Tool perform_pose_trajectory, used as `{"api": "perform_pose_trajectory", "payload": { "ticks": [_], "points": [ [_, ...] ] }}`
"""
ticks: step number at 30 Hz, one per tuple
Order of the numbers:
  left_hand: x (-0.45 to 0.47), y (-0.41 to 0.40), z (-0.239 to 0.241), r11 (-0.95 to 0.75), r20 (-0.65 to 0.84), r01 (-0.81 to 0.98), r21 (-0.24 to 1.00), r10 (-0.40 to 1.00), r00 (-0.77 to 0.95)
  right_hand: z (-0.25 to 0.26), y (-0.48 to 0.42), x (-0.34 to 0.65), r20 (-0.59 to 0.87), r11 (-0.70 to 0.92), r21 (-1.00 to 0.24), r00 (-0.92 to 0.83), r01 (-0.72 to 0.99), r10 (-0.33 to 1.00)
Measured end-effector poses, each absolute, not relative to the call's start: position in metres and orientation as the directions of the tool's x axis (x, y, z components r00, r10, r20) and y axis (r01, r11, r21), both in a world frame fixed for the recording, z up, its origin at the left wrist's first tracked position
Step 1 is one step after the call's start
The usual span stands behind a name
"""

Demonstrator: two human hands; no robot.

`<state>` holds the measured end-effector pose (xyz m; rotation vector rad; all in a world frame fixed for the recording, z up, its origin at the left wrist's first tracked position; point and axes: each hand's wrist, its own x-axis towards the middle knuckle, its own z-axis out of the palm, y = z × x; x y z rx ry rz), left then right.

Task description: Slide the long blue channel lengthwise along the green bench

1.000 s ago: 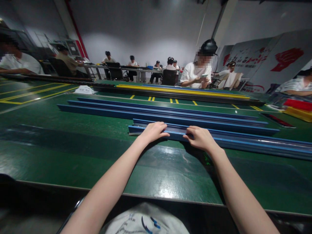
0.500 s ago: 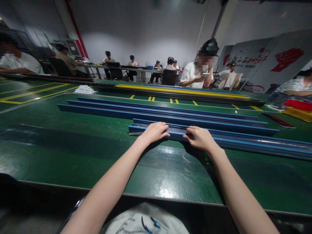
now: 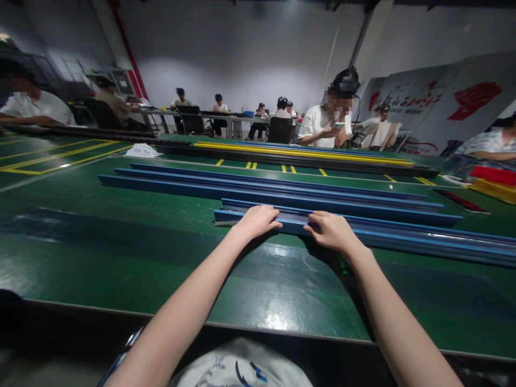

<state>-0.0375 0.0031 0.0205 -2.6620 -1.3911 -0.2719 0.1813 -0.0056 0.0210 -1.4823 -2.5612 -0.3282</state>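
A long blue channel rail (image 3: 411,240) lies across the green table (image 3: 133,258) in front of me, its left end showing and its right end running out of view. My left hand (image 3: 262,219) grips the near wall of this rail close to that left end, fingers curled over the edge and thumb on my side. A short way to the right, my right hand (image 3: 325,228) is closed over the same wall in a like grip. The fingertips inside the channel are partly hidden. Just beyond lie further blue rails (image 3: 177,186), parallel and apart from my hands.
Yellow strips (image 3: 302,153) and a black rail (image 3: 282,159) lie farther back. A white crumpled item (image 3: 142,151) rests at the back left, a phone (image 3: 459,200) at the right near red and yellow bins (image 3: 494,183). Across the table a person (image 3: 324,121) holds a phone; others sit behind.
Both hands keep their hold on the blue rail, almost unmoved. The whole view has shifted very slightly; the rails stay in place relative to one another.
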Motion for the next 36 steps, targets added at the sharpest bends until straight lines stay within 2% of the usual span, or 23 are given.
{"api": "perform_pose_trajectory", "payload": {
  "ticks": [15,26,36],
  "points": [
    [-0.030,0.002,0.040,-0.541,0.011,0.839,-0.052,0.840,0.542,0.014,-0.006,0.171,0.168,0.497,0.145,-0.516,0.856,0.840],
    [-0.047,0.009,0.024,-0.599,0.078,0.800,0.019,0.799,0.597,0.011,-0.006,0.170,0.208,0.509,0.135,-0.526,0.850,0.825],
    [-0.054,0.007,0.011,-0.666,0.214,0.745,-0.040,0.723,0.657,0.010,-0.005,0.170,0.220,0.511,0.150,-0.533,0.846,0.817]
  ]
}}
